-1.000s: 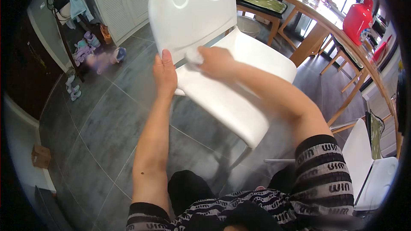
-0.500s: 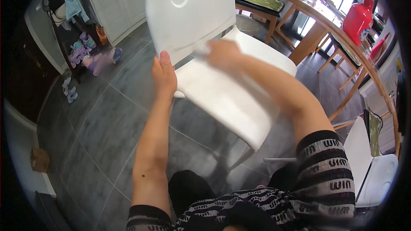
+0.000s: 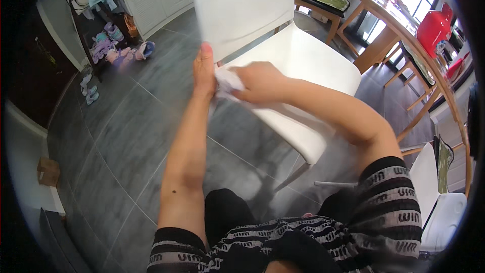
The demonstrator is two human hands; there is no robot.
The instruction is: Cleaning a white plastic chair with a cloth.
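In front of me stands a white plastic chair (image 3: 323, 53) with a smooth seat and a high backrest that has two round marks. My left hand (image 3: 204, 73) grips the lower left edge of the backrest, its thumb pointing up; the other fingers are mostly hidden. A crumpled white cloth (image 3: 230, 82) is bunched in my right hand (image 3: 262, 82). The cloth lies against the near left corner of the seat, right beside my left hand, where the seat meets the backrest.
A wooden table (image 3: 389, 15) with a red container (image 3: 434, 30) curves along the right. Another white chair (image 3: 429, 197) is at lower right. A cushioned wooden chair (image 3: 323, 0) stands behind. Shoes (image 3: 121, 55) lie by a rack at left, and a small cardboard box (image 3: 48, 172) sits by the wall.
My right hand has moved with the cloth from the rear of the seat toward me and left, to the corner near my left hand. The whole view has shifted slightly.
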